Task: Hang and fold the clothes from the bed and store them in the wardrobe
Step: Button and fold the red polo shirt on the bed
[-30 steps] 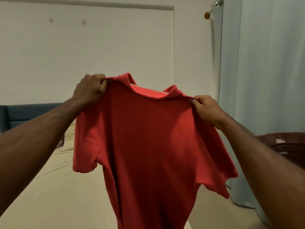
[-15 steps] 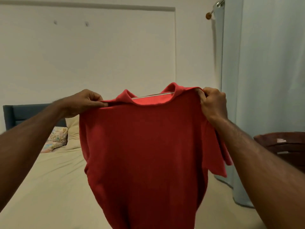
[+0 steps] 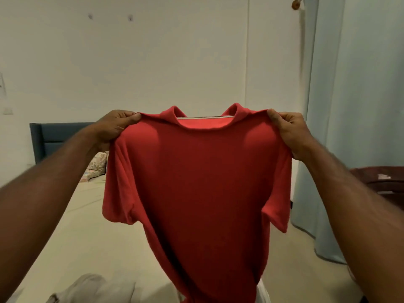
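Observation:
A red collared short-sleeved shirt (image 3: 203,180) hangs spread out in the air in front of me, its back toward the camera. My left hand (image 3: 114,125) grips its left shoulder seam, and my right hand (image 3: 288,130) grips the right shoulder. Both sleeves droop at the sides and the hem falls below the frame's bottom edge. Under the shirt lies the bed (image 3: 87,237) with a beige sheet. A pale crumpled garment (image 3: 91,289) lies on it at the bottom left.
A dark blue headboard (image 3: 54,136) and a floral pillow (image 3: 96,167) stand at the bed's far end against a cream wall. Light blue curtains (image 3: 354,106) hang on the right. A dark wooden chair back (image 3: 380,178) shows at the right edge.
The shirt has been levelled and stretched wider between my hands, with both sleeves now hanging free. The view has tilted down, showing more of the bed and the pale garment.

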Motion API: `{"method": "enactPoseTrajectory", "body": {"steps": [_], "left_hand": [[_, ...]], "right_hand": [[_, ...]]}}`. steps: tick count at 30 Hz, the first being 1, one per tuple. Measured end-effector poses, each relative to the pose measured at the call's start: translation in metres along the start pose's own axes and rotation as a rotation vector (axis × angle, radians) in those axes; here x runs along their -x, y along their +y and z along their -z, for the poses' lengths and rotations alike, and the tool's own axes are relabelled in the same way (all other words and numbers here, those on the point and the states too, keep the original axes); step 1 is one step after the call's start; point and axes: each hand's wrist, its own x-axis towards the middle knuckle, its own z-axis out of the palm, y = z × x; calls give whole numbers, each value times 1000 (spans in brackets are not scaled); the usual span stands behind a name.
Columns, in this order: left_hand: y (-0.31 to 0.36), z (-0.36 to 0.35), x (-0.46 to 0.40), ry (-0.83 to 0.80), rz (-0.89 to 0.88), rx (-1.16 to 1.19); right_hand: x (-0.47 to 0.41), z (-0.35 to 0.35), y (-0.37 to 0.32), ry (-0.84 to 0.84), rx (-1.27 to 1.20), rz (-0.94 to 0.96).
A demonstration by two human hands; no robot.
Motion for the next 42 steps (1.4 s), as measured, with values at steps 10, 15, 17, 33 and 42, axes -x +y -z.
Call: {"method": "enactPoseTrajectory", "body": {"steps": [10,15,17,33,42], "left_hand": [[77,35,-17,-50,-50,95],[-30,26,-44,-64,223,-120],[-117,7,-33,-100,287,-334],[-420,-99,14,106,278,-255],[-486,-94,-82,229,282,-258]], "right_hand": [[-35,4,-78,-153,-141,-49],[-37,-29,14,-361,127,-373],[-7,-43,89,-474,356,-501],[129,-91,403,-311,689,-236],[42,-160,494,-270,759,-191]]}}
